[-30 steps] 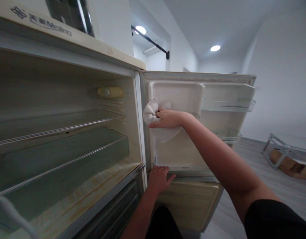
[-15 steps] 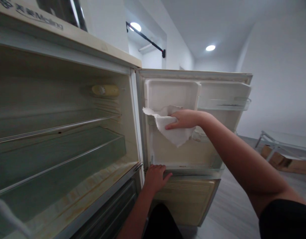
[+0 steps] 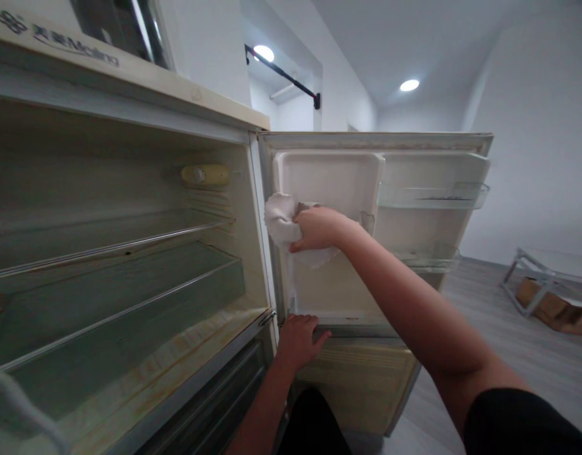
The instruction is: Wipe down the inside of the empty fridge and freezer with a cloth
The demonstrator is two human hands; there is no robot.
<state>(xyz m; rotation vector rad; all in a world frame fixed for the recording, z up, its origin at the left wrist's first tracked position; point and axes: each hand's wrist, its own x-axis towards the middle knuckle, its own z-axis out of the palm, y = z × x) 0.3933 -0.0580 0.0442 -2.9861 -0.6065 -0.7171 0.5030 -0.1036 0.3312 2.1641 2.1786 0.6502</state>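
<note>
A white cloth (image 3: 280, 218) is bunched in my right hand (image 3: 319, 226), which presses it to the inner side of the open fridge door (image 3: 335, 287), close to the hinge edge. Part of the cloth hangs below my fingers. Lower down, my left hand (image 3: 299, 338) rests on the door's bottom shelf edge, fingers spread and thumb apart, holding nothing. To the left stands the open fridge (image 3: 260, 221) with glass shelves (image 3: 129, 243) and stained inner surfaces.
Clear door racks (image 3: 433, 197) line the door's right part. Below is a second, yellowed door (image 3: 357, 385). A metal-framed stand (image 3: 551, 275) with a cardboard box (image 3: 556, 306) is on the floor at right. A white cord-like thing (image 3: 23, 404) hangs at lower left.
My right hand has moved left with the cloth, toward the hinge side of the door, and the cloth is more bunched. My left hand stays on the shelf edge.
</note>
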